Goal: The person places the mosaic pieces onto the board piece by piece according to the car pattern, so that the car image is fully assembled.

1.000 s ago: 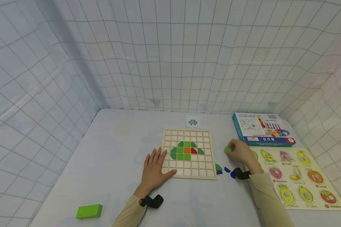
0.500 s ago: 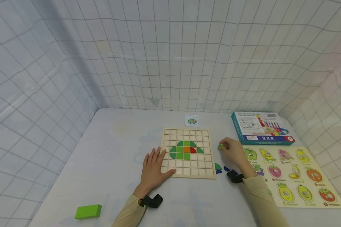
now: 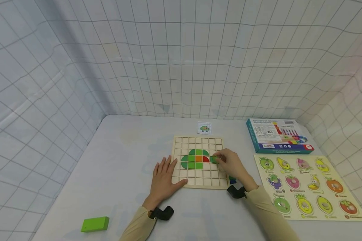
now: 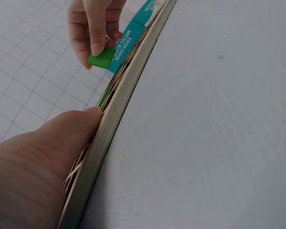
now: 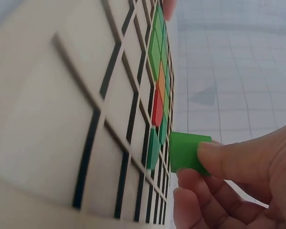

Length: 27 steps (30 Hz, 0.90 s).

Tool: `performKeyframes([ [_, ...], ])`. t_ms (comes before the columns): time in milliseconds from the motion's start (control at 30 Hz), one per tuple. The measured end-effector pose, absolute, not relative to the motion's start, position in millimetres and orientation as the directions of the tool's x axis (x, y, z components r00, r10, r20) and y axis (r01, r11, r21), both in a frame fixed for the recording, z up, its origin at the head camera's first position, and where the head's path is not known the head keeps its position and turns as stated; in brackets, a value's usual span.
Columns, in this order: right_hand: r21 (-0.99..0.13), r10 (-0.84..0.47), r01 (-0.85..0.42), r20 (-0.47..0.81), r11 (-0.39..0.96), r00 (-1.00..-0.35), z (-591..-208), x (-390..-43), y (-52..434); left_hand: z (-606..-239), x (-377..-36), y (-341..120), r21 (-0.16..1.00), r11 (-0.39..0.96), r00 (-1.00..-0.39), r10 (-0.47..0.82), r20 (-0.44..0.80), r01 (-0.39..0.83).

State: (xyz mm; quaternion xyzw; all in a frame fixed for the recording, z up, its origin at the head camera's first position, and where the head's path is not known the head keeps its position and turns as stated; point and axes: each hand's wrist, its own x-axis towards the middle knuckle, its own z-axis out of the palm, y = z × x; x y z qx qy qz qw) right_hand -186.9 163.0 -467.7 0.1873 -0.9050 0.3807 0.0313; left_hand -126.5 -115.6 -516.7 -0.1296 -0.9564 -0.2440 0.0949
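The right hand [image 3: 233,164] pinches a small green block [image 5: 187,152] between thumb and fingers [image 5: 229,157]. It holds the block just above the right part of the wooden grid board [image 3: 199,184], beside the coloured pieces already seated there. In the right wrist view the block sits close to the board face, next to a green piece; whether it touches the board cannot be told.

The seated pieces form a green figure with an orange square [image 3: 198,159] and a red quarter-round [image 3: 205,160] near its middle.

The left hand [image 3: 164,179] lies flat on the desk [image 3: 123,160], fingers straight and slightly spread. Its thumb rests against the lower left corner of the board.

A small pattern card [image 3: 204,128] lies just beyond the far edge of the board. A teal box [image 3: 277,135] stands at the far right of the desk. A fruit puzzle board [image 3: 307,187] lies in front of the box. Loose green and blue pieces [image 3: 232,180] lie near the right wrist. A green rectangular block [image 3: 95,224] lies near the front left edge, well apart from the board.
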Motion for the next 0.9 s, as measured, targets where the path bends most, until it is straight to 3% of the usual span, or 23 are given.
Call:
performKeyframes([
  [900, -0.690, -0.319, -0.283, 0.079, 0.666, -0.945, -474.5, -180.9, 136.3, -517.8, -126.7, -115.9, 0.442, 0.849, -0.950, 0.202, 0.237, 0.291],
])
